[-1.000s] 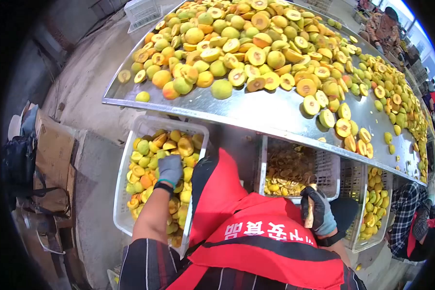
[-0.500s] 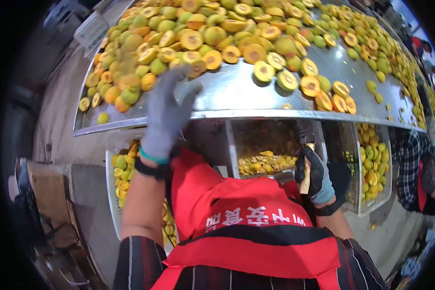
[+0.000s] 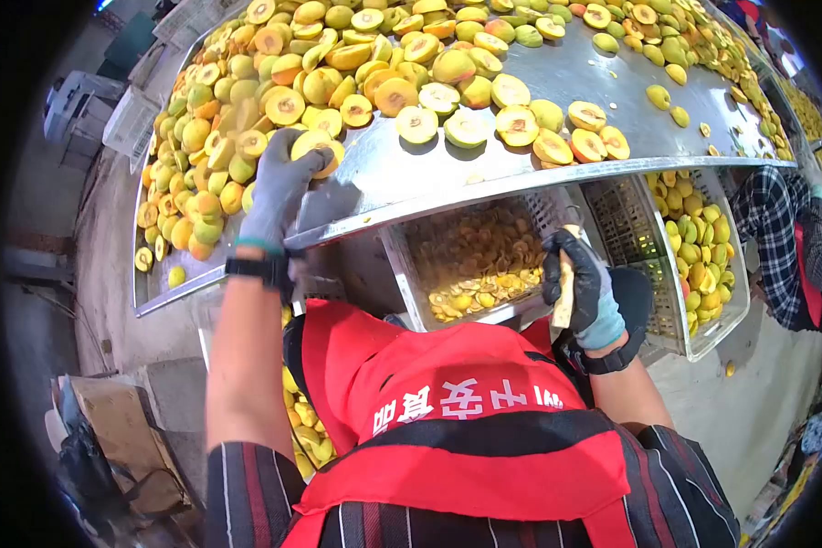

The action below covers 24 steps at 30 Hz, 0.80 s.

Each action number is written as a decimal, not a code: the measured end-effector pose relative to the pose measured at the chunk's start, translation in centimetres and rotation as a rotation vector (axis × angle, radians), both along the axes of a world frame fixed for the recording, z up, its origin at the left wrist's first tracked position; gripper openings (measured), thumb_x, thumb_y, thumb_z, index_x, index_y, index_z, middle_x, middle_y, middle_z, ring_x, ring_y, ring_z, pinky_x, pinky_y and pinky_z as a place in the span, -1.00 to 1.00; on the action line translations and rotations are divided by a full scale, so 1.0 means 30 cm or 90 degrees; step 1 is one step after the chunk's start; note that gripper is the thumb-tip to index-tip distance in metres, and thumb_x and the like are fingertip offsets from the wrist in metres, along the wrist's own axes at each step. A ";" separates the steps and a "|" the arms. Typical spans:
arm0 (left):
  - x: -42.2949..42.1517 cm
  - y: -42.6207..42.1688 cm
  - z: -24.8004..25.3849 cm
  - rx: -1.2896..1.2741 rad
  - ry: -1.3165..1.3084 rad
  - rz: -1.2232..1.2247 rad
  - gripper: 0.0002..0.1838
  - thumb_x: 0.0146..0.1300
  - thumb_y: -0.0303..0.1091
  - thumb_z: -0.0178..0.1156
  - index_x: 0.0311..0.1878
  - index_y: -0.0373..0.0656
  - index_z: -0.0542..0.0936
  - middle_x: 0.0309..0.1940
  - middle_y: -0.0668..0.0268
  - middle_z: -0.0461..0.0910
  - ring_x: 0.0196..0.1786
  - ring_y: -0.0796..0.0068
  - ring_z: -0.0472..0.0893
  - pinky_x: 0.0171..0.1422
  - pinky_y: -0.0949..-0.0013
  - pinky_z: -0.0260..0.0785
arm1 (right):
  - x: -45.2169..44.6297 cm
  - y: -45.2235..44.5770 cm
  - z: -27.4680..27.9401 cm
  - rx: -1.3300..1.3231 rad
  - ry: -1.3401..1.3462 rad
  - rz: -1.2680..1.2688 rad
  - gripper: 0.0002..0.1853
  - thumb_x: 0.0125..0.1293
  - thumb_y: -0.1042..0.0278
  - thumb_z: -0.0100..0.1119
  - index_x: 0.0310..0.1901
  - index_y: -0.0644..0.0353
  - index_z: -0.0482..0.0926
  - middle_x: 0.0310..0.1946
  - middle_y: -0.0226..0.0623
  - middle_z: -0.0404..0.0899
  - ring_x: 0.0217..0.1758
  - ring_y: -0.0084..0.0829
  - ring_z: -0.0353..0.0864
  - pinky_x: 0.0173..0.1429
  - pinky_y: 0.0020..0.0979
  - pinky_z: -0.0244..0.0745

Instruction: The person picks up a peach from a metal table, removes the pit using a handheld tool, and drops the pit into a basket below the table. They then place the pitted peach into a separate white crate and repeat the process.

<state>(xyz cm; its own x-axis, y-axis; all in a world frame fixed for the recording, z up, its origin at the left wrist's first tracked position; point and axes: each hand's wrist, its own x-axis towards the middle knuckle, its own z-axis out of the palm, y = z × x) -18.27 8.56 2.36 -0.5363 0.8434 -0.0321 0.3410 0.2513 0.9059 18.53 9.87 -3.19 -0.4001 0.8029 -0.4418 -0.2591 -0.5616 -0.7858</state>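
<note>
gripping a halved fruit (image 3: 316, 143) at the near edge of a metal table (image 3: 566, 82)

the halved fruit sits in the grey-gloved left hand (image 3: 279, 190), cut face up, with fingers and thumb clamped on it; whether it touches the table cannot be told. the right hand (image 3: 590, 288), in a dark glove with a pale blue cuff, is closed around a tool (image 3: 564, 297) with a pale handle, held in front of the table edge.

the table is smooth and shiny, bare in a broad band toward its near edge and flecked with small scraps. a heap of yellow, green and orange fruit (image 3: 192, 137) covers its left and far parts, whole and halved pieces together. several halves lie cut side up near the left hand.

below the table edge, a white crate (image 3: 400, 279) holds cut scraps, and another crate (image 3: 720, 327) to its right holds yellow-green fruit. a red apron (image 3: 511, 342) covers the person's lap.

around this spreads a grey concrete floor (image 3: 712, 411). a person in a checked sleeve (image 3: 765, 242) sits at far right; stacked pale crates (image 3: 130, 126) and a cardboard box (image 3: 114, 420) stand at left.
</note>
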 end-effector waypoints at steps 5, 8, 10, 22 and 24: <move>0.337 -0.244 0.058 0.151 -0.697 -0.072 -0.66 0.21 -0.27 0.05 -0.01 -0.27 0.34 -0.22 0.03 0.55 -0.57 0.53 0.51 -0.59 0.61 0.40 | -0.071 -0.104 0.139 0.046 0.047 0.237 -0.76 0.33 0.23 -0.08 -0.20 0.26 0.42 -0.62 -0.28 0.41 -0.69 -0.50 0.40 -0.63 -0.52 0.33; 0.404 -0.319 -0.010 0.153 -0.712 -0.184 -0.62 0.25 -0.28 -0.01 0.08 -0.26 0.31 -0.13 0.11 0.52 -0.30 0.48 0.57 -0.39 0.58 0.47 | -0.128 -0.167 0.221 0.076 0.001 0.329 -0.75 0.28 0.29 0.06 -0.11 0.20 0.30 -0.61 -0.34 0.38 -0.68 -0.54 0.41 -0.63 -0.50 0.39; 0.428 -0.351 -0.035 0.179 -0.706 -0.177 -0.61 0.27 -0.28 -0.05 0.12 -0.26 0.30 -0.08 0.12 0.50 -0.22 0.47 0.57 -0.27 0.55 0.48 | -0.142 -0.183 0.239 0.180 -0.115 0.385 -0.77 0.29 0.23 0.05 -0.20 0.20 0.31 -0.60 -0.32 0.42 -0.62 -0.53 0.46 -0.60 -0.46 0.37; 0.533 -0.400 0.015 0.195 -0.255 -0.183 -0.43 0.36 -0.02 -0.14 0.26 -0.25 0.19 -0.01 0.18 0.42 -0.03 0.49 0.46 0.00 0.48 0.38 | -0.174 -0.228 0.204 0.527 -0.355 0.335 -0.62 0.20 0.11 0.08 -0.19 0.29 0.34 -0.49 0.08 0.51 -0.37 0.07 0.53 -0.34 -0.10 0.40; 0.554 -0.395 0.011 0.229 -0.243 -0.198 -0.44 0.36 -0.03 -0.13 0.25 -0.26 0.19 -0.01 0.16 0.42 -0.03 0.47 0.46 0.03 0.45 0.37 | -0.177 -0.233 0.202 0.525 -0.366 0.339 -0.62 0.20 0.11 0.08 -0.19 0.30 0.33 -0.49 0.08 0.51 -0.37 0.07 0.53 -0.34 -0.09 0.40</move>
<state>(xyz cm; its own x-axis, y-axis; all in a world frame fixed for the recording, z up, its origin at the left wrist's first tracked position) -1.66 -3.30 2.68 -0.2696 0.9523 0.1431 -0.0165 -0.1532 0.9881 13.22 2.87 2.88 -0.6862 0.7223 -0.0867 0.3762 0.2503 -0.8921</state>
